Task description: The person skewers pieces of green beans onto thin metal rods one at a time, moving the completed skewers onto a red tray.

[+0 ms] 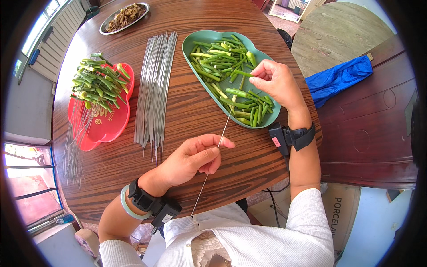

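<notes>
Between thumb and fingers my left hand (196, 158) grips a thin metal skewer (227, 124), slanting up and right. A green stem piece sits at the skewer's upper end, over the edge of the green tray. My right hand (275, 81) pinches a short green stem piece (243, 73) above the green tray (196, 75), which holds many cut green stems (218, 60). Left of the tray lies a bundle of thin metal skewers (155, 86). On the red tray (115, 128) at the left rest skewers threaded with green stem pieces (100, 83), their bare ends hanging past its rim.
A metal plate (146, 13) of brown food stands at the far left of the wooden table (186, 110). Beyond the table's right edge are a blue cloth (340, 78), a dark red wooden surface (370, 133) and a round tabletop (337, 36). Black cables (275, 207) hang below.
</notes>
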The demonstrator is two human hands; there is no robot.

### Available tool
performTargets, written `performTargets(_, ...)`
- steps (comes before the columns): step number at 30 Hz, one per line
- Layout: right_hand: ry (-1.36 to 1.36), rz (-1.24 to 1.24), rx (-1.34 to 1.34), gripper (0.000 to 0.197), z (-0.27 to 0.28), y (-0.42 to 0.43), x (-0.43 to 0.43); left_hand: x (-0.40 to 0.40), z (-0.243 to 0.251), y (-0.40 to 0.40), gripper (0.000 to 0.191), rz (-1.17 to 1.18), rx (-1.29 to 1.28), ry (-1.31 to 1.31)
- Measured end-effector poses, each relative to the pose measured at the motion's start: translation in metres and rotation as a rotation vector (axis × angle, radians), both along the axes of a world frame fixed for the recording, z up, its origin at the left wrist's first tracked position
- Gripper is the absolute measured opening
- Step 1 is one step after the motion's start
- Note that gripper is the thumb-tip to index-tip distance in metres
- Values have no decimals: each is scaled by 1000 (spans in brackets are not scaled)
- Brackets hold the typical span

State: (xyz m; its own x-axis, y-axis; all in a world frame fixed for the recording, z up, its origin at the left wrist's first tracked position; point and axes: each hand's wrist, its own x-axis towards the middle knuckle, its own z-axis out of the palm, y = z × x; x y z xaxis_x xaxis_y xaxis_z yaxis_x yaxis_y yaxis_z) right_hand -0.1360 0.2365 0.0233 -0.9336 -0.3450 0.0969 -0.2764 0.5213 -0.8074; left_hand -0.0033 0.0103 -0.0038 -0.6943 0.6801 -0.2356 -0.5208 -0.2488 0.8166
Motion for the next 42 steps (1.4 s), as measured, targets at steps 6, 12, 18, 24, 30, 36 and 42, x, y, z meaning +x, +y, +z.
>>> performTargets(6, 10, 6, 7, 9, 1, -1, 1, 0, 2, -1, 27, -13, -3, 2)
performTargets(12, 0, 21, 12, 9, 1, -1, 2, 0, 0, 0, 27, -16, 9, 3)
performTargets(18, -29, 52, 15, 9, 3, -3, 4, 0, 1, 0, 27, -9, -11, 28)
performTargets(24, -100, 78, -52, 9, 3, -9, 8, 1, -1, 1, 27, 9, 6, 28)
performTargets(30, -136, 121, -95, 10, 2, -12, 9, 1, -1, 1, 27, 10, -6, 41)
performTargets(36, -167, 143, -116, 9, 0, -11, 9, 1, 0, 0, 29, 1, -1, 45)
performTargets(42, -172, 89, -152, 12, 11, 0, 4, 1, -2, 0, 28, 20, 13, 17)
